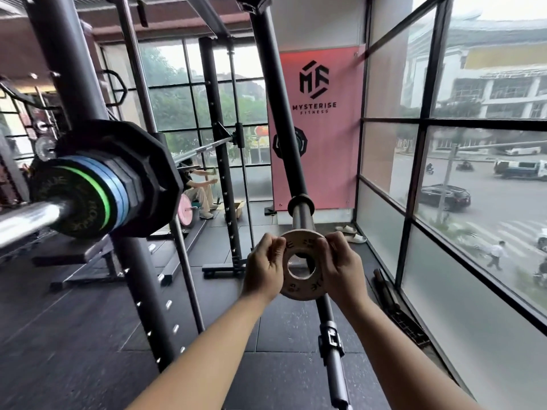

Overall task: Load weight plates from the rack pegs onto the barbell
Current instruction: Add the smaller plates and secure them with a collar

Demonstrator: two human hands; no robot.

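Pinched by the rim on both sides: small white plate (297, 287), left hand (263, 267) and right hand (343, 267) with fingers curled round its edge. Faces the camera, hole clear. Sits just at the end of the chrome peg (302, 216); touching or apart, cannot tell.

Judged step: plate coming off the peg, transfer not yet made.

Next: carry left to the barbell sleeve (26, 218), line the hole up with the sleeve end, slide on against the loaded plates (97, 187). Calls for a square approach and a firm pinch.

Beyond: pink banner (316, 128).
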